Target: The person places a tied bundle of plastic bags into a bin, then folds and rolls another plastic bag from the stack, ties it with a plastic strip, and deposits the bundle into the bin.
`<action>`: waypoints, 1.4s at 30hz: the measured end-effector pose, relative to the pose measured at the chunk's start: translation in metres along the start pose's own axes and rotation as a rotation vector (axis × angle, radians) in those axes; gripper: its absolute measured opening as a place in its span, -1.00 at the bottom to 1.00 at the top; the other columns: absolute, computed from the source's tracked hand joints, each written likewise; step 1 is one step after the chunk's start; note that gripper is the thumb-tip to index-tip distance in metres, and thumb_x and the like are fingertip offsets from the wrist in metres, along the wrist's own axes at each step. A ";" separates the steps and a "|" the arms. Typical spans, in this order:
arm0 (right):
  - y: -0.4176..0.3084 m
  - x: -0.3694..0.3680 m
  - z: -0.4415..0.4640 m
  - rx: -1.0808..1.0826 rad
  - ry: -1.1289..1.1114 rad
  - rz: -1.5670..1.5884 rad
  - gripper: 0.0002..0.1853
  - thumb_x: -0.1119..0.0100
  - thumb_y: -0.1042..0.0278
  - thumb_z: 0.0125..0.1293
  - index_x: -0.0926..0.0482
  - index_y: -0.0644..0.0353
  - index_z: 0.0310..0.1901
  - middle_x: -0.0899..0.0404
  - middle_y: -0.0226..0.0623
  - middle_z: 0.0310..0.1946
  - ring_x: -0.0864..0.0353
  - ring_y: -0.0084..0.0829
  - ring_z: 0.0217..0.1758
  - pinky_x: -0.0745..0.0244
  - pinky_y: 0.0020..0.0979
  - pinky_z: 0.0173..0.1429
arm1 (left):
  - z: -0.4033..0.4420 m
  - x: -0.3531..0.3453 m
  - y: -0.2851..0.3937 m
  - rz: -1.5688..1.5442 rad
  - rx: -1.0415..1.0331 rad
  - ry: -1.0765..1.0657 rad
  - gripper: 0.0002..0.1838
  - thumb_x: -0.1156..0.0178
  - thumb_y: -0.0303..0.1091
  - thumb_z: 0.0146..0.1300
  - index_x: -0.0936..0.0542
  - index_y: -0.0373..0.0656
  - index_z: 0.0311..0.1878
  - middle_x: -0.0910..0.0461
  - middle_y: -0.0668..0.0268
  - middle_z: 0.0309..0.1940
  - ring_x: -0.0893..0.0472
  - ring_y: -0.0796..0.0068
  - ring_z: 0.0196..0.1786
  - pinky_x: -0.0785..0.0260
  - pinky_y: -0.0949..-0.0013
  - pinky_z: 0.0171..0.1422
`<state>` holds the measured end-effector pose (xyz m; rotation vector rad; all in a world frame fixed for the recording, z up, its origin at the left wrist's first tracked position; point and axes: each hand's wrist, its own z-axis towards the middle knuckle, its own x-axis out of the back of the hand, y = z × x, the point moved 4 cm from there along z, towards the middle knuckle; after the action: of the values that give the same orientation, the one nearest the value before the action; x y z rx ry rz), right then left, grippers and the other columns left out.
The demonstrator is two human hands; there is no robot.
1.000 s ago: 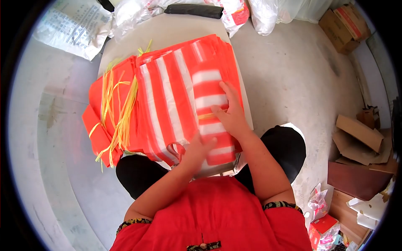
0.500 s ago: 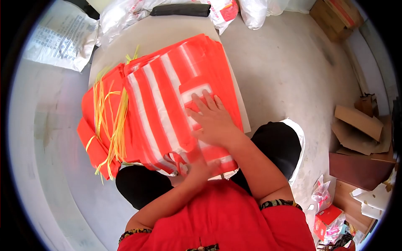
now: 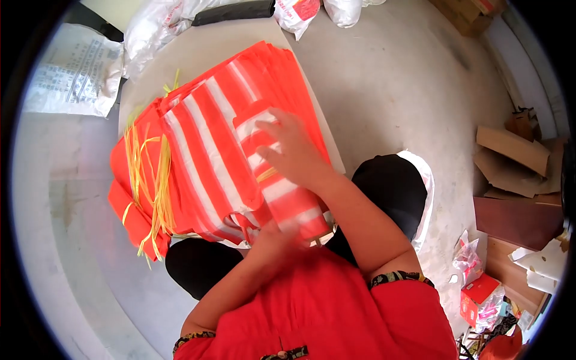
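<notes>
A pile of orange-red cloth pieces with pale stripes (image 3: 207, 126) lies on a board in front of my knees. On its right side rests a narrow folded striped cloth (image 3: 281, 191), with a short yellow strip across it. My right hand (image 3: 291, 150) is over this folded cloth, fingers apart and bent; whether they press on it is unclear. Near its lower end, close to my body, my left hand (image 3: 273, 243) is smeared by motion and its fingers cannot be made out. Loose yellow strips (image 3: 161, 189) hang over a folded orange-red bundle (image 3: 135, 219) at the left.
The pale board (image 3: 210, 54) carries the pile, with a dark roll (image 3: 234, 12) at its far edge. White printed sacks (image 3: 72, 72) stand at the far left. An opened cardboard box (image 3: 513, 162) and plastic-wrapped items (image 3: 489, 303) are on the floor at right.
The view has shifted slightly. My right hand has lifted from lying flat, its fingers now bent. The folded cloth shows more fully, with the yellow strip visible. My left hand stays near its lower end.
</notes>
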<state>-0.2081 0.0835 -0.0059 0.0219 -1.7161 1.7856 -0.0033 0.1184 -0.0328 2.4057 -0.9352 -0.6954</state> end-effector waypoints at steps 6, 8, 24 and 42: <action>0.013 0.024 -0.041 -0.123 -0.024 0.134 -0.21 -0.34 0.16 0.39 -0.28 0.25 0.56 -0.31 0.19 0.50 -0.43 0.12 0.48 -0.42 -0.09 0.48 | -0.008 0.002 0.000 -0.148 -0.139 -0.045 -0.73 -0.13 -0.28 0.63 -0.56 -0.19 0.24 -0.73 0.24 0.00 -0.76 0.34 -0.20 -0.70 0.29 -0.10; 0.019 0.011 -0.052 -0.154 -0.025 0.077 -0.14 -0.35 0.14 0.37 -0.20 0.29 0.59 -0.39 0.24 0.45 -0.48 0.15 0.44 -0.43 -0.10 0.48 | -0.006 0.000 -0.001 -0.140 -0.160 0.004 -0.77 -0.13 -0.29 0.63 -0.55 -0.18 0.20 -0.73 0.24 -0.05 -0.76 0.36 -0.22 -0.69 0.30 -0.12; -0.070 0.097 -0.093 0.039 -0.021 0.746 -0.23 -0.27 0.54 0.35 -0.29 0.09 0.60 -0.56 -0.17 0.31 -0.59 -0.57 0.03 -0.56 -0.46 0.13 | -0.013 -0.002 -0.043 0.097 -0.287 -0.460 -0.35 -0.28 0.08 0.50 -0.43 -0.16 0.44 -0.75 0.07 0.06 -0.78 0.15 -0.01 -0.65 0.17 0.13; 0.272 0.101 -0.382 -0.773 0.456 0.363 -0.07 -0.38 0.53 0.26 -0.22 -0.04 0.66 -0.36 -0.10 0.54 -0.36 -0.13 0.58 -0.30 -0.22 0.63 | 0.038 0.095 -0.116 0.011 0.090 0.099 -0.25 -0.05 0.29 0.57 -0.35 -0.13 0.52 -0.53 0.03 0.32 -0.55 0.11 0.31 -0.42 0.08 0.43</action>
<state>-0.2521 0.4899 -0.2575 -0.9938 -2.0084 1.1014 0.0898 0.1187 -0.1559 2.4871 -0.9568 -0.5354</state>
